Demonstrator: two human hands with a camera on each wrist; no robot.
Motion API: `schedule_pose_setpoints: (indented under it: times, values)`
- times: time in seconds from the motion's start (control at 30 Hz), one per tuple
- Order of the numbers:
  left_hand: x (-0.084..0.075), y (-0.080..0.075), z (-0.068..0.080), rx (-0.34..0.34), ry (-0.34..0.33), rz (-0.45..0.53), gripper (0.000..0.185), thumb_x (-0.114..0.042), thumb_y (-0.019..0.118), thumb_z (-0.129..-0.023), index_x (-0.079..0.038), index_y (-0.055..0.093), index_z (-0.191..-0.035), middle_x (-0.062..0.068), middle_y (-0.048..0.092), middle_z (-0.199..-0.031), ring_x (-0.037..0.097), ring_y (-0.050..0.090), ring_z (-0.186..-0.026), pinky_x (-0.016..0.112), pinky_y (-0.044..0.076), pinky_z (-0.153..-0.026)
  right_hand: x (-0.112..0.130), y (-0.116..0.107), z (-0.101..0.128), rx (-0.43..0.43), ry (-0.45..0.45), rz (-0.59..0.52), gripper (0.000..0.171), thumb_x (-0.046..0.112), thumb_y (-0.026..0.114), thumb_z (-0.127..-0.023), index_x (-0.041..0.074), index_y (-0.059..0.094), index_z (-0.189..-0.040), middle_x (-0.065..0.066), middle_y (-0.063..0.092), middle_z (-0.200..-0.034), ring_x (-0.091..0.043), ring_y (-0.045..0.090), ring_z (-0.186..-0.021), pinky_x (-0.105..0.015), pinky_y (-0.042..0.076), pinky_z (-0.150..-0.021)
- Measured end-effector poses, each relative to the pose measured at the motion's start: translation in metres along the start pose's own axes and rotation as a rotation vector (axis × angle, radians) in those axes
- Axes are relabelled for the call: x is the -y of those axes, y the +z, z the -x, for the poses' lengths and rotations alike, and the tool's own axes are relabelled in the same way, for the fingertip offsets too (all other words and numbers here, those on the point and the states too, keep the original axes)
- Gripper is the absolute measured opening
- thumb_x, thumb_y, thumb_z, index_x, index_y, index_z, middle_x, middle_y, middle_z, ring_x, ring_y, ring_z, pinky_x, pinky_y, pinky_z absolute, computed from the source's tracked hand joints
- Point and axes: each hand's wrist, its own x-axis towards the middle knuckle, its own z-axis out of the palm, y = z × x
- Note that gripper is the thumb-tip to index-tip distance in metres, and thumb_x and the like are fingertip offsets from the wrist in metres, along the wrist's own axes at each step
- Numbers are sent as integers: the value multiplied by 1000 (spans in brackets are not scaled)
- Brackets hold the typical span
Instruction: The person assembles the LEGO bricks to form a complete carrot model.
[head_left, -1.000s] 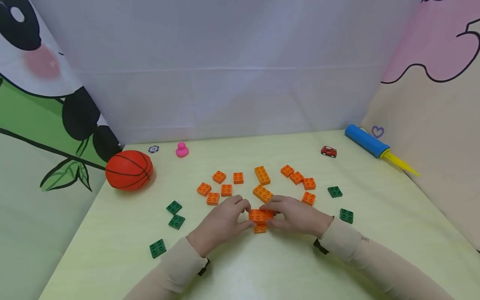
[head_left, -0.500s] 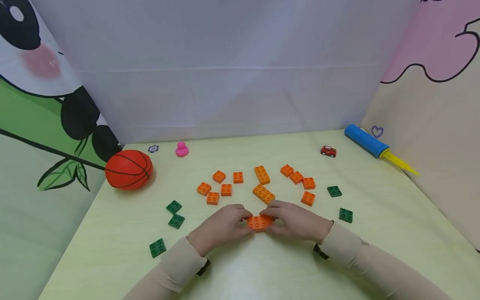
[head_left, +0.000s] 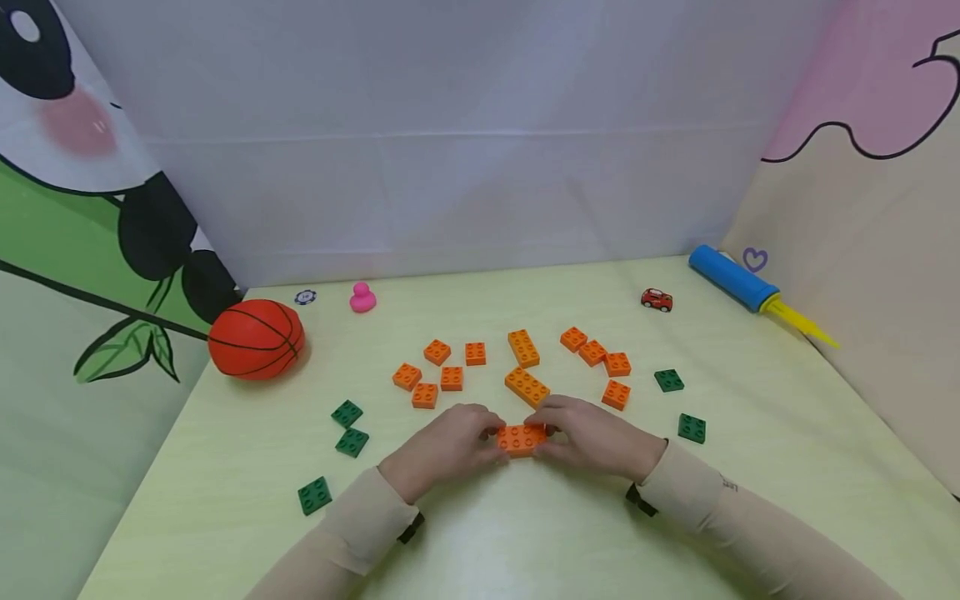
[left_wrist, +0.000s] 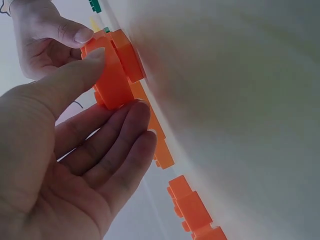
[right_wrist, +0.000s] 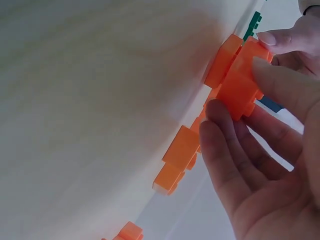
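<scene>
In the head view a long orange toy brick (head_left: 521, 440) lies between both hands near the table's middle. My left hand (head_left: 450, 446) pinches its left end and my right hand (head_left: 592, 437) pinches the right end. Both wrist views show a smaller orange brick (left_wrist: 128, 56) directly under the long one, against the table. They look joined or touching; I cannot tell which. The head view hides this lower brick. Just beyond the hands lies a yellow-orange brick (head_left: 527, 387), with another yellow-orange brick (head_left: 524, 348) behind it.
Several small orange bricks (head_left: 452, 378) lie left of centre, others (head_left: 592, 352) to the right. Green bricks (head_left: 315, 496) flank both arms. Farther out are a red basketball (head_left: 257, 340), pink toy (head_left: 363, 298), poker chip (head_left: 305, 297), red toy car (head_left: 657, 300) and blue-yellow pump (head_left: 735, 279).
Both hands first brought the long orange brick nearer the body, covering the small brick that showed below it. Since then hands and brick have shifted slightly away. The other bricks stay put.
</scene>
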Motion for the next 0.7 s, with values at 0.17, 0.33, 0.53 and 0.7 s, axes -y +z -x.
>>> schedule_pose_setpoints:
  times: [0.17,0.33,0.53,0.7]
  values:
    - [1,-1,-7,17,-14,20,35,-30,76,-90,-7,72,-116,0,72,-106,14,64,-94,33,54,-90,-2,-2,-3,7,28,-19,34,31,72,-93,14,70,-123,7,64,-115,-11,59,-103,-33,52,-93]
    - [1,0,-11,32,-14,30,31,-30,76,-90,-9,73,-112,-3,70,-98,10,59,-83,29,53,-82,-5,-4,-3,17,38,-27,33,31,72,-93,14,70,-122,6,64,-115,-11,59,-103,-34,52,-93]
    - [-1,-4,-13,30,-26,66,28,-27,79,-87,-9,74,-108,-6,68,-90,10,55,-77,26,50,-74,-5,-4,-5,26,58,-22,34,31,73,-92,15,70,-122,3,65,-120,-14,59,-110,-36,51,-97]
    - [-2,-4,-14,27,-37,97,24,-26,80,-86,-11,74,-104,-8,64,-84,11,55,-75,25,48,-71,-4,-13,-10,40,76,-31,32,31,74,-92,15,72,-119,6,66,-112,-12,61,-98,-31,54,-86]
